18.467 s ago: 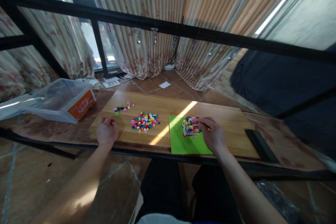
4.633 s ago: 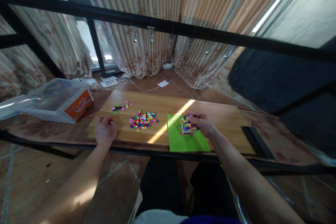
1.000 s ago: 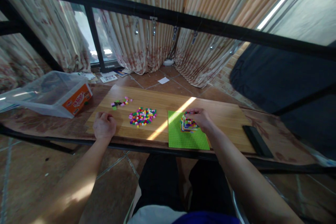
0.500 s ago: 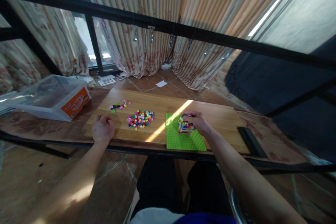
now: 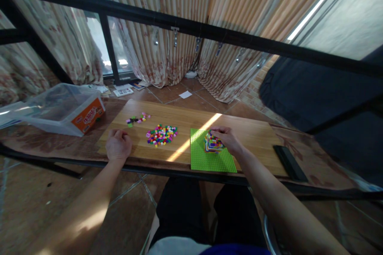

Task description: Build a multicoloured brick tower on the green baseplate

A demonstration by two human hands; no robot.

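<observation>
On the right part of the wooden board, a small square structure of multicoloured toy bricks stands on a green studded baseplate. My right hand reaches over its far right top edge, thumb and fingers pinched together. Whatever lies between those fingertips is too small to make out. At the board's left end rests my left hand, its fingers curled into a loose fist with nothing showing in it. A pile of loose coloured bricks lies between the hands, and a smaller scatter of bricks is farther back.
A clear plastic box with an orange label stands left of the wooden board. A black oblong object lies at the right end. A dark metal bar crosses in front of the curtains.
The whole view has shifted slightly. My right hand stays at the top of the brick structure with small finger movement. My left hand keeps its place on the board.
</observation>
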